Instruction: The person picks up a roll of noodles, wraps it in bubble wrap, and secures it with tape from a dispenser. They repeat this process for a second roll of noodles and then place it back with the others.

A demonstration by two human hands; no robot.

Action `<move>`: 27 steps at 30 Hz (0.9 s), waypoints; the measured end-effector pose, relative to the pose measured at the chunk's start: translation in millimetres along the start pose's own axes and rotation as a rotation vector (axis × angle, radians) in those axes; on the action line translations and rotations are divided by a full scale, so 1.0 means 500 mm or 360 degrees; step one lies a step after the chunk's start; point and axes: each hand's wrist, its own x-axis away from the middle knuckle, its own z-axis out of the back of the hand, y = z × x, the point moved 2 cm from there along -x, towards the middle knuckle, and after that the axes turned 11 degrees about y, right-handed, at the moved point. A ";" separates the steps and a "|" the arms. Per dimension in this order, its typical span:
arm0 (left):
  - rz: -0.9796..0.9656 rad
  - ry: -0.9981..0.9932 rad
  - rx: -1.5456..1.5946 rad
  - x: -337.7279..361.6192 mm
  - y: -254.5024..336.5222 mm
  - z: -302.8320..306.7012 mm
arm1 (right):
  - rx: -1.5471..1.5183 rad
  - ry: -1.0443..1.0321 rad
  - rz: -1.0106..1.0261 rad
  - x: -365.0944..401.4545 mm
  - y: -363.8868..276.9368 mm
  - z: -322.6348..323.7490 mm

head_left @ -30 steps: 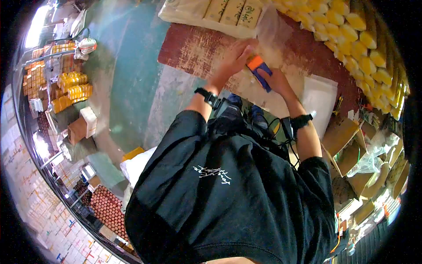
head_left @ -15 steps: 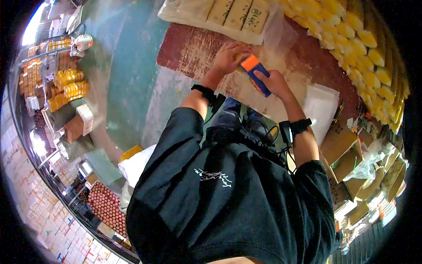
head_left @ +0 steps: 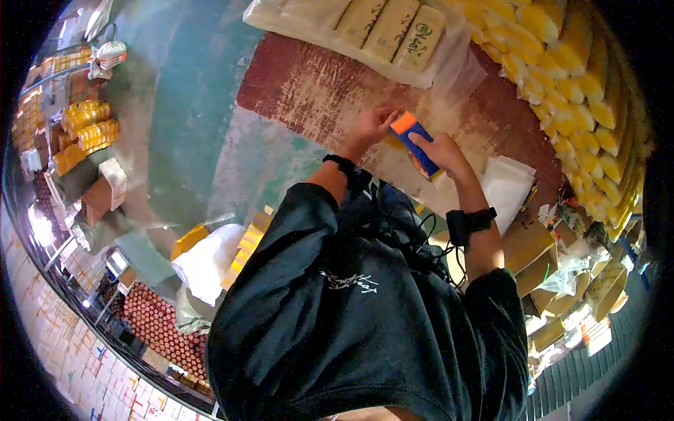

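The orange-and-blue block (head_left: 415,144) sits in front of me, just above the worn red surface (head_left: 302,84), with its orange end far and left and its blue end near and right. My right hand (head_left: 441,151) is closed around the blue end, fingers laid over the top of it, so the block is in its grasp. My left hand (head_left: 372,125) is at the orange end with the fingers curled in and their tips against that end. I cannot tell whether they pinch the block or only touch it. Something pale yellow shows just under the block, too hidden to make out.

Each wrist carries a black band: the left band (head_left: 342,163) and the right band (head_left: 469,220).

Just right of my right hand lies a flat white bag (head_left: 511,188) on the red surface. Farther away, at the far edge, a clear plastic bag of tan packets (head_left: 385,34) lies across the surface. To its right a heap of yellow packets (head_left: 562,77) runs along the far right side.

Near and right of me stand open cardboard boxes (head_left: 528,247) with crumpled clear plastic (head_left: 570,275) beside them.

To the left the red surface gives way to a teal floor (head_left: 186,105). A white sack (head_left: 208,263) lies near my left side, and well off to the far left are stacks of yellow goods (head_left: 90,126).
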 end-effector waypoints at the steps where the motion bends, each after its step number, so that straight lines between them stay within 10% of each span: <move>1: 0.0106 0.0012 0.0168 -0.001 0.002 -0.011 | 0.0050 -0.0011 -0.0009 0.001 -0.006 0.009; 5: -0.0402 -0.0033 -0.0432 0.002 -0.059 -0.034 | -0.0217 -0.0052 -0.0124 -0.005 0.020 0.015; 8: 0.0238 -0.0329 -0.0751 -0.010 -0.157 -0.042 | -0.0223 -0.0075 -0.0378 -0.029 0.074 0.015; 14: -0.0537 -0.0087 -0.0559 0.096 0.003 -0.036 | -0.0487 -0.0231 -0.0495 -0.028 0.099 0.033; 20: 0.0126 0.0095 -0.0690 0.122 0.027 -0.094 | 0.0011 -0.0167 -0.0368 -0.042 0.070 0.043; 27: 0.0113 0.0276 -0.0667 0.121 -0.052 -0.134 | 0.0281 -0.0133 -0.0273 -0.081 0.059 0.064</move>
